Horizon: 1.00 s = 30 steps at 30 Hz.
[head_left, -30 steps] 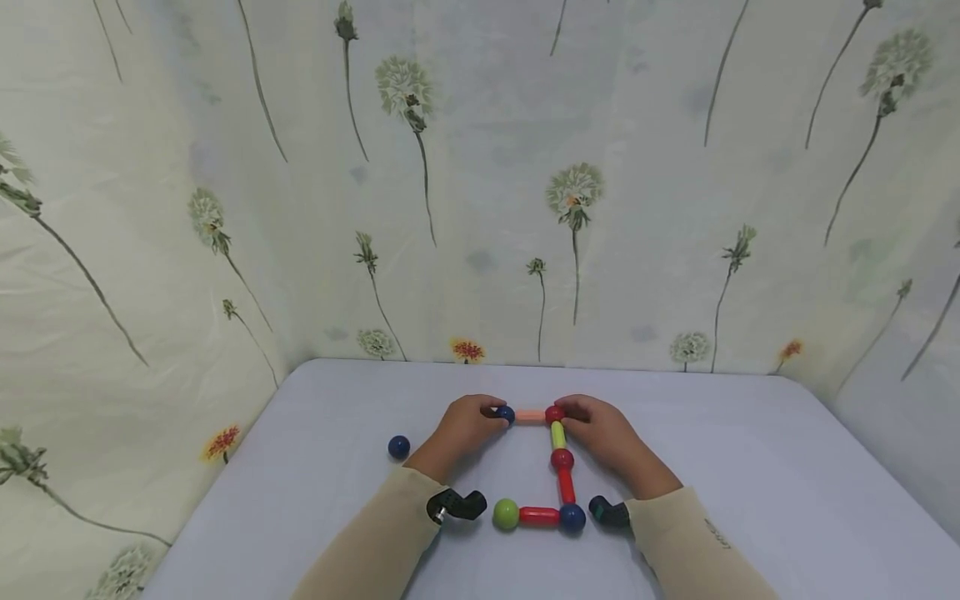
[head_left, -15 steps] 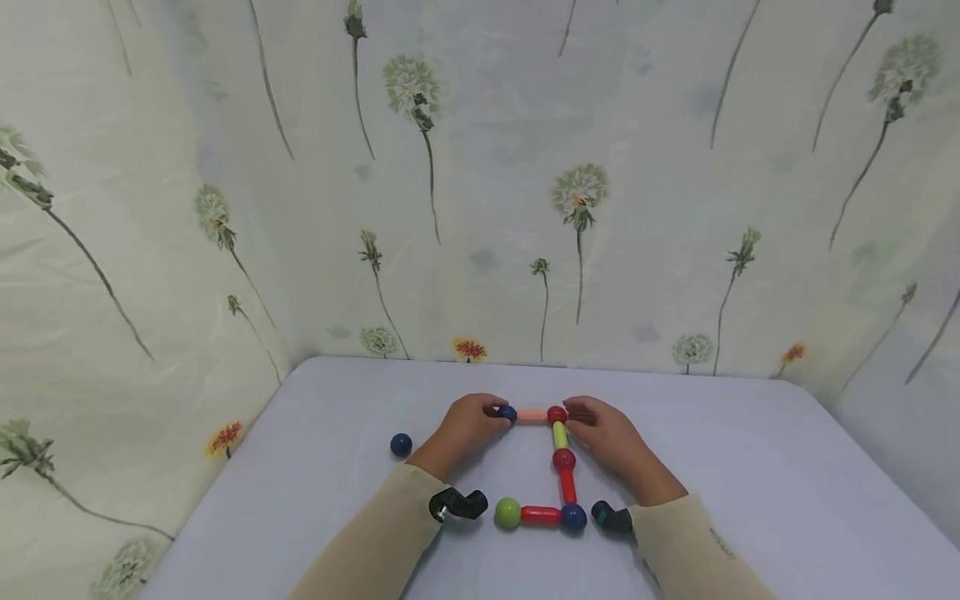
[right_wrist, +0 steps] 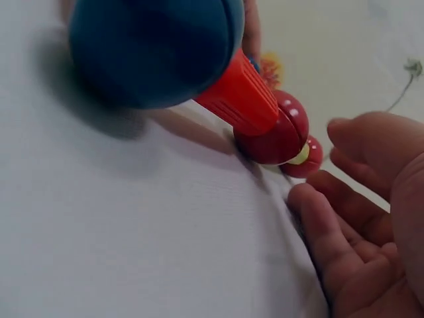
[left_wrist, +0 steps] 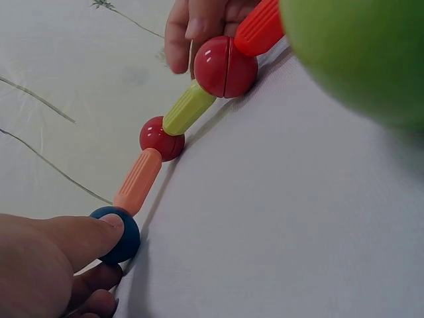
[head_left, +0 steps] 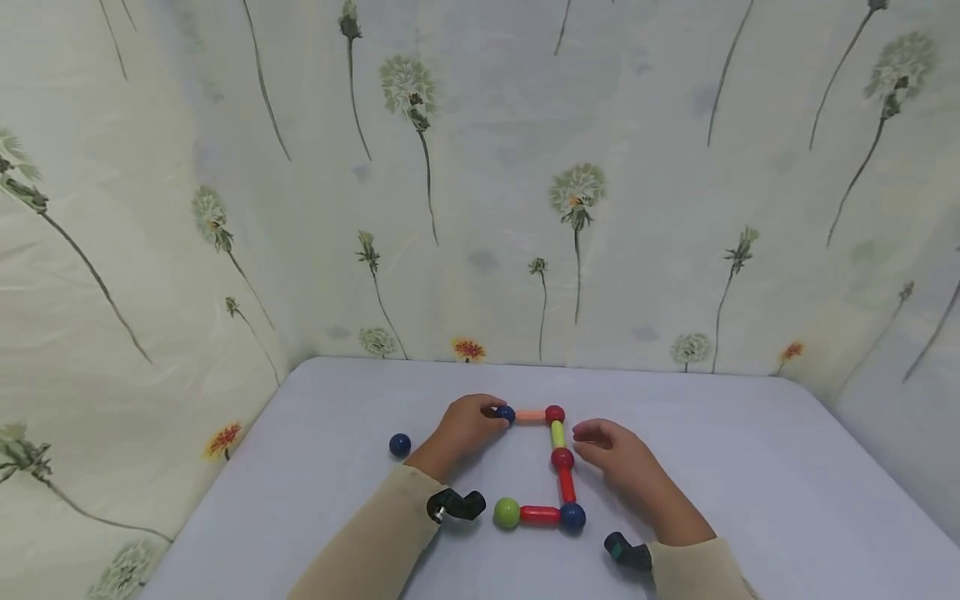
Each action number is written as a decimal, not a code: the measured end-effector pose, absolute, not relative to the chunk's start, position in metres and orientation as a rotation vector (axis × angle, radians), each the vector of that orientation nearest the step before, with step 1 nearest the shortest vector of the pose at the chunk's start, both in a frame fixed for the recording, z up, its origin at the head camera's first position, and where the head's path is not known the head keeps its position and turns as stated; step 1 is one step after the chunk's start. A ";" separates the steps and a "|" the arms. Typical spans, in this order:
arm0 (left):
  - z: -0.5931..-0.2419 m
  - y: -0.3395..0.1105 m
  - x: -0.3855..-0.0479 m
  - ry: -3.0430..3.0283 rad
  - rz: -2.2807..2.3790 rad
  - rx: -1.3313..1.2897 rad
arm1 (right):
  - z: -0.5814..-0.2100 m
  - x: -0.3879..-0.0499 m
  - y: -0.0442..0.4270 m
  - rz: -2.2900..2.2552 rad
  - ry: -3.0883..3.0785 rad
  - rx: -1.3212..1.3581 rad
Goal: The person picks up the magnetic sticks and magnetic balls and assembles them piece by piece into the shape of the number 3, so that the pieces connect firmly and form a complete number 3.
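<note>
A chain of balls and ribbed rods lies on the white table. At its far left end is a blue ball [left_wrist: 126, 245], which my left hand [head_left: 468, 425] pinches between thumb and fingers. From there an orange rod [head_left: 531, 416] runs to a red ball [head_left: 555, 414]. A yellow-green rod [left_wrist: 189, 109] leads to a second red ball [head_left: 562, 458], then a red rod [head_left: 566, 485] to a near blue ball [head_left: 573, 517]. Another red rod [head_left: 540, 516] joins that to a green ball [head_left: 507, 513]. My right hand [head_left: 618, 454] hovers right of the chain, fingers loosely bent, holding nothing.
A loose blue ball [head_left: 400, 445] lies left of my left forearm. Dark wrist cameras, the left one [head_left: 456, 504] and the right one [head_left: 627, 552], sit low beside the chain. A flower-printed curtain [head_left: 480, 183] rises behind the table's far edge.
My right hand has let go of the far red ball and drawn back toward me and to the right. The left hand keeps its pinch on the far blue ball, and the chain stays put.
</note>
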<state>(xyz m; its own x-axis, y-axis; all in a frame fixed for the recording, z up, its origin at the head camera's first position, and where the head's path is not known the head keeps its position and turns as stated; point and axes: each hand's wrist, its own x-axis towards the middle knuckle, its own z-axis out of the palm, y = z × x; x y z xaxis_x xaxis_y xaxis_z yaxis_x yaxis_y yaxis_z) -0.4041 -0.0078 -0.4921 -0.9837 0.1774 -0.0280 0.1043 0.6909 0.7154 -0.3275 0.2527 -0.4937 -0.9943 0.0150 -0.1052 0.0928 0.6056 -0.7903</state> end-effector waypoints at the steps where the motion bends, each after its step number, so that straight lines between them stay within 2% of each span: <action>1: -0.491 -0.009 -0.404 2.801 1.174 0.234 | -0.493 -0.324 0.252 -1.360 2.724 0.085; 9: -0.490 -0.013 -0.404 2.795 1.185 0.236 | -0.490 -0.315 0.245 -1.384 2.696 -0.031; 23: -0.485 -0.010 -0.402 2.758 1.217 0.254 | -0.495 -0.317 0.250 -1.289 2.770 -0.058; 30: -0.475 -0.012 -0.378 2.715 1.315 0.191 | -0.493 -0.315 0.251 -1.299 2.758 -0.077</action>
<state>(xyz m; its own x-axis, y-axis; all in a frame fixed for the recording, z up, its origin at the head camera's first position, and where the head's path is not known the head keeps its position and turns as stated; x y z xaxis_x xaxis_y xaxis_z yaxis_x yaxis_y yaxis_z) -0.3781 -0.0122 -0.4746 -0.9850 0.1645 -0.0517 0.0614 0.6149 0.7862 -0.3148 0.2509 -0.4926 -0.9945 -0.0848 -0.0612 -0.0069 0.6366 -0.7712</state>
